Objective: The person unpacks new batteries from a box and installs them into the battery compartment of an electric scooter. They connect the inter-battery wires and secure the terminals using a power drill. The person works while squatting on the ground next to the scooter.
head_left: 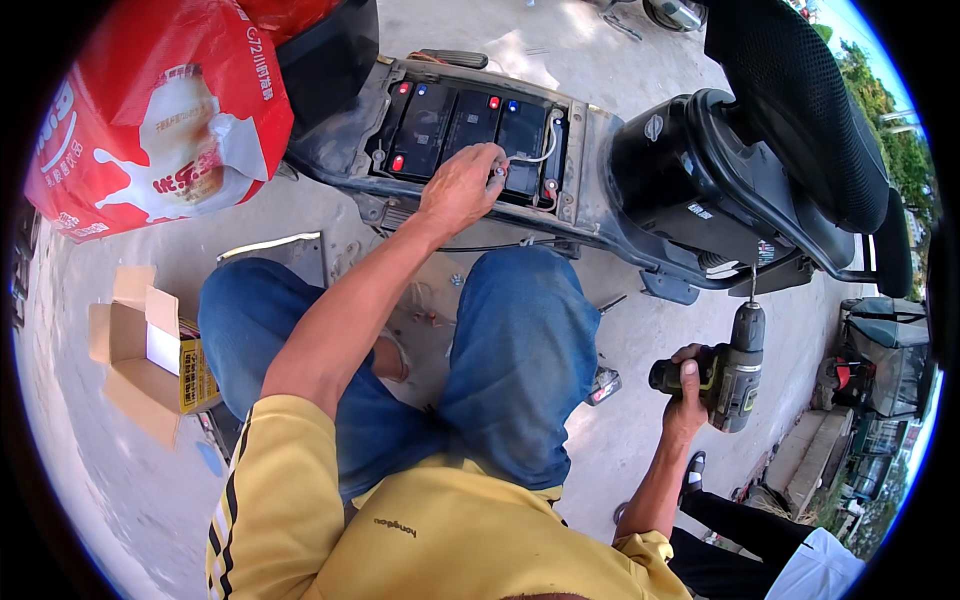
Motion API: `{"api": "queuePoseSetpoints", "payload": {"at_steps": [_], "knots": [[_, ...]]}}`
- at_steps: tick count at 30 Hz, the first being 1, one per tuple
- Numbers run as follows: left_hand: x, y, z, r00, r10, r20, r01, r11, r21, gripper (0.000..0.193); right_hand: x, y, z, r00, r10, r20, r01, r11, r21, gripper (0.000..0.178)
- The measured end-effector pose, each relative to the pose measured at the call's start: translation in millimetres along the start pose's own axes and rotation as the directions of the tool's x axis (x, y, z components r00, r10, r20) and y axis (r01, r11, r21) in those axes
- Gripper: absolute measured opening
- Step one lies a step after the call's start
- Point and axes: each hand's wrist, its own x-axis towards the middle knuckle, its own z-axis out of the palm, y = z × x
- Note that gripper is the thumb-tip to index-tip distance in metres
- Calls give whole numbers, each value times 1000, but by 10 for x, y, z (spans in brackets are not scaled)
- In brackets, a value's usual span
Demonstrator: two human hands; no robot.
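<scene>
My left hand point(465, 185) reaches over the open compartment of an electric scooter, its thumb and fingers closed together at the near edge of the black batteries point(430, 130). Whatever sits in that pinch is too small to make out. The batteries have red and blue terminal caps. A pale wire point(549, 140) curves across their right end, close to my fingertips. Off to the right, my right hand point(685, 390) grips a cordless drill point(740, 375). Its long thin bit point(754, 283) points away from me, beneath the scooter's rear end and apart from the batteries.
A large red bag point(210, 130) stands at the left, above an open cardboard box point(145, 375). The scooter's black seat point(800, 130) overhangs the right side. A small dark block point(605, 385) lies beside my knee. Another person's dark-clad leg point(735, 525) shows at lower right.
</scene>
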Motion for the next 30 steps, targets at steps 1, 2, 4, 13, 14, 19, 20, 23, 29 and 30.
{"api": "queuePoseSetpoints", "payload": {"at_steps": [1, 2, 4, 13, 14, 19, 20, 23, 29, 30], "knots": [[-5, -14, -1, 1000, -2, 5, 2, 1000, 5, 20, 154, -198, 213, 998, -65, -16, 65, 998, -14, 50], [17, -14, 7, 1000, -4, 8, 4, 1000, 1, 21, 293, -321, 331, 995, -97, 20, 97, 995, 12, 56], [21, 11, 4, 999, -24, 32, 24, 1000, -14, 20, 533, -436, 421, 995, -13, 95, 21, 996, -83, 61], [-7, 23, -5, 997, -53, 49, 54, 999, -8, 21, 1429, -803, 1544, 720, 358, 595, -73, 891, -448, 26], [-15, 15, -15, 997, -60, 52, 60, 998, 2, 21, 1486, -752, 1645, 706, 366, 606, -44, 877, -479, 26], [-21, -26, 5, 999, -40, 23, 40, 999, -20, 29, 1695, -569, 1908, 646, 423, 636, 21, 822, -568, 33], [-28, -47, -1, 999, -32, 8, 32, 999, -16, 32, 1713, -552, 1954, 630, 431, 646, 20, 823, -568, 34], [-25, 2, -20, 998, -50, 36, 51, 999, -18, 31, 1743, -522, 2008, 624, 446, 642, 83, 778, -622, 37], [-8, 41, -39, 998, -45, 40, 46, 999, -12, 27, 1767, -504, 2098, 631, 438, 640, 154, 738, -657, 42], [-8, 37, -36, 998, -46, 37, 46, 999, -10, 27, 1767, -528, 2121, 631, 443, 637, 153, 733, -662, 42]]}}
